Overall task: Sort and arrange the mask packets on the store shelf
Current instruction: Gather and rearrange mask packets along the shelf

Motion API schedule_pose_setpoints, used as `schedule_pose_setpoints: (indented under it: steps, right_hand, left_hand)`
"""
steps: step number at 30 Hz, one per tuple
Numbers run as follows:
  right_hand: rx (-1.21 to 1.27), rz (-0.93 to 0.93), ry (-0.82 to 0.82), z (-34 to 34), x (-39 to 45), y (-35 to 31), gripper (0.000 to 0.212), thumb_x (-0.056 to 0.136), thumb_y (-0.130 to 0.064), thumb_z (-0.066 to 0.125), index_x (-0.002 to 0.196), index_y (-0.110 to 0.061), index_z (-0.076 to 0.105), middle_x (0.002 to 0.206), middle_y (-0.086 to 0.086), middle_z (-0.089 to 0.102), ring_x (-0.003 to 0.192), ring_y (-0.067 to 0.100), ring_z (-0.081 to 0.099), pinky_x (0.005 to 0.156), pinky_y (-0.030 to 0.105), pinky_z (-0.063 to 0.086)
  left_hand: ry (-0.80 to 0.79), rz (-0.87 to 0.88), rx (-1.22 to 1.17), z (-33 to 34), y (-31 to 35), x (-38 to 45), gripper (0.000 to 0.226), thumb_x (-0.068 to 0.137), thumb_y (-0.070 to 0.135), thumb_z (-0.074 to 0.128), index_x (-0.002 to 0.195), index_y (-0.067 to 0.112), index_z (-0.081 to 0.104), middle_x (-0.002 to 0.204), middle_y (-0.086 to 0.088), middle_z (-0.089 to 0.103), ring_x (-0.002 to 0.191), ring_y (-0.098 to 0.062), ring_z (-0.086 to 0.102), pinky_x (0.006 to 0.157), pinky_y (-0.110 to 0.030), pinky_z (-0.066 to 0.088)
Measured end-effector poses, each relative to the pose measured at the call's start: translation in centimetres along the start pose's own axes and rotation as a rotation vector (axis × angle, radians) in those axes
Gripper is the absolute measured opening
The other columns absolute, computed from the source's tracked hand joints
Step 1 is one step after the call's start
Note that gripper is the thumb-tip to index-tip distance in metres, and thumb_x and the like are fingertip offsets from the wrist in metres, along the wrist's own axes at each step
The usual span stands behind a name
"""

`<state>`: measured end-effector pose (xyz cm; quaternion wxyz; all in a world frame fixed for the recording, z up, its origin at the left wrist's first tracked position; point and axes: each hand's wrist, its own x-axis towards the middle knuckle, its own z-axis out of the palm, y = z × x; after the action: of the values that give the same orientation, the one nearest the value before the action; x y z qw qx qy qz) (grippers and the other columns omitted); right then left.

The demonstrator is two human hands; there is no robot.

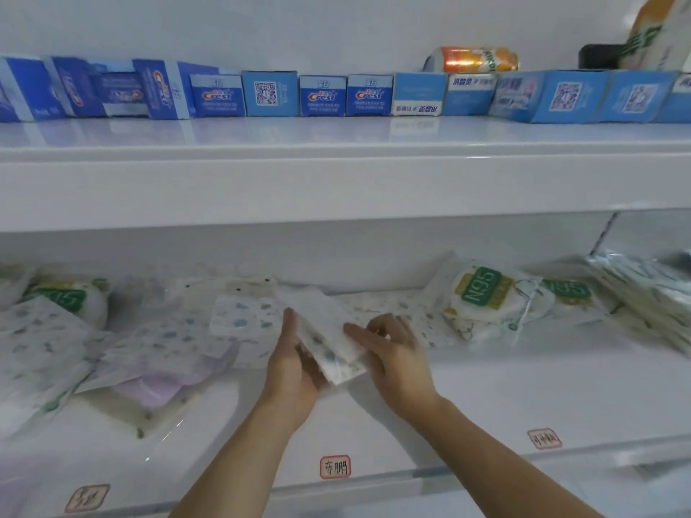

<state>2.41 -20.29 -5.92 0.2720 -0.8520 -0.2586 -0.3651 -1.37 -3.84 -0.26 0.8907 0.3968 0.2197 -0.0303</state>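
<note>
Both hands hold a small stack of white mask packets with blue-green specks (329, 330) above the lower shelf (523, 390). My left hand (295, 364) cups the stack from below and the left, fingers along its side. My right hand (392, 349) grips its right edge with curled fingers. More speckled packets (243, 315) lie behind and to the left. Pink masks in a clear packet (149, 390) lie at front left. N95 packets with green labels lie at right (482, 293) and far left (63, 297).
A tilted pile of patterned packets (650, 293) fills the lower shelf's far right. The upper shelf (336, 170) carries a row of blue toothpaste boxes (321, 95) and an orange can (475, 59). Red-framed name stickers (335, 467) mark the shelf's front edge.
</note>
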Motion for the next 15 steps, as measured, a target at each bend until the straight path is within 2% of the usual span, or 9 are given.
schedule_pose_setpoints:
  steps: [2,4,5,6,8,9,12,13,15]
  right_hand:
    - [-0.014,-0.079,-0.044,-0.3,-0.9,-0.4,0.030,0.094,-0.012,0.061,0.119,-0.025,0.072,0.094,0.003,0.061,0.085,0.026,0.058,0.067,0.033,0.050]
    - [-0.027,-0.118,-0.104,-0.6,-1.5,-0.4,0.033,0.095,-0.013,0.057,0.123,-0.024,0.068,0.097,0.004,0.062,0.088,0.026,0.058,0.070,0.035,0.050]
    - [-0.039,-0.099,-0.140,-0.8,-1.6,-0.5,0.038,0.092,-0.012,0.055,0.127,-0.023,0.066,0.100,0.004,0.063,0.090,0.026,0.058,0.073,0.035,0.050]
    - [-0.048,-0.051,-0.179,-1.1,-1.5,-0.6,0.045,0.087,-0.011,0.052,0.130,-0.021,0.064,0.104,0.004,0.063,0.094,0.026,0.058,0.077,0.035,0.051]
    - [-0.062,0.094,-0.251,-1.4,-1.2,-0.3,0.058,0.080,-0.011,0.044,0.135,-0.021,0.058,0.113,0.003,0.061,0.103,0.026,0.057,0.083,0.037,0.052]
    - [-0.064,0.172,-0.266,-1.5,-1.1,0.0,0.062,0.078,-0.009,0.041,0.137,-0.021,0.055,0.117,0.003,0.060,0.105,0.027,0.057,0.085,0.039,0.053]
    - [-0.072,0.339,-0.271,-1.1,-0.6,1.4,0.067,0.076,0.001,0.051,0.140,-0.017,0.053,0.130,0.004,0.057,0.114,0.031,0.058,0.090,0.046,0.053]
    - [-0.087,0.391,-0.322,-0.9,-0.2,1.8,0.066,0.079,-0.003,0.056,0.143,-0.019,0.050,0.138,0.004,0.053,0.124,0.031,0.054,0.099,0.047,0.050]
    - [-0.123,0.510,-0.526,-0.4,1.2,2.4,0.067,0.088,-0.024,0.057,0.152,-0.029,0.037,0.158,0.001,0.034,0.146,0.028,0.031,0.118,0.045,0.032]
  left_hand:
    - [-0.031,-0.034,0.046,0.3,-0.3,0.3,0.055,0.095,0.046,0.062,0.127,0.001,0.061,0.114,-0.024,0.072,0.105,-0.041,0.070,0.098,-0.059,0.052]
    - [0.048,0.003,0.192,0.4,-0.9,1.1,0.035,0.097,0.016,0.063,0.122,-0.009,0.059,0.100,-0.029,0.071,0.084,-0.041,0.073,0.071,-0.054,0.060]
    - [0.083,0.019,0.246,0.4,-1.2,1.5,0.026,0.096,0.004,0.060,0.118,-0.011,0.060,0.098,-0.031,0.071,0.080,-0.041,0.073,0.064,-0.051,0.060]
    - [0.089,0.022,0.268,0.4,-1.5,1.8,0.023,0.095,-0.001,0.057,0.115,-0.011,0.061,0.100,-0.031,0.071,0.082,-0.042,0.072,0.066,-0.051,0.060]
    - [0.101,0.044,0.274,0.5,-1.6,2.3,0.021,0.092,-0.004,0.057,0.112,-0.008,0.064,0.108,-0.031,0.070,0.091,-0.042,0.072,0.085,-0.055,0.058]
    - [0.119,0.059,0.290,0.6,-1.5,2.5,0.020,0.092,-0.004,0.059,0.110,-0.007,0.065,0.110,-0.031,0.070,0.092,-0.040,0.071,0.088,-0.052,0.056]
    - [0.153,0.102,0.299,0.6,-0.4,2.3,0.011,0.093,-0.004,0.057,0.100,-0.003,0.065,0.095,-0.021,0.069,0.079,-0.032,0.068,0.074,-0.038,0.054]
    - [0.157,0.103,0.299,0.6,-0.1,2.3,0.011,0.093,-0.004,0.055,0.097,0.000,0.064,0.089,-0.017,0.067,0.074,-0.029,0.066,0.068,-0.034,0.053]
    - [0.164,0.109,0.295,0.2,0.7,2.4,0.014,0.095,-0.005,0.053,0.093,0.005,0.063,0.085,-0.013,0.065,0.071,-0.027,0.063,0.064,-0.030,0.050]
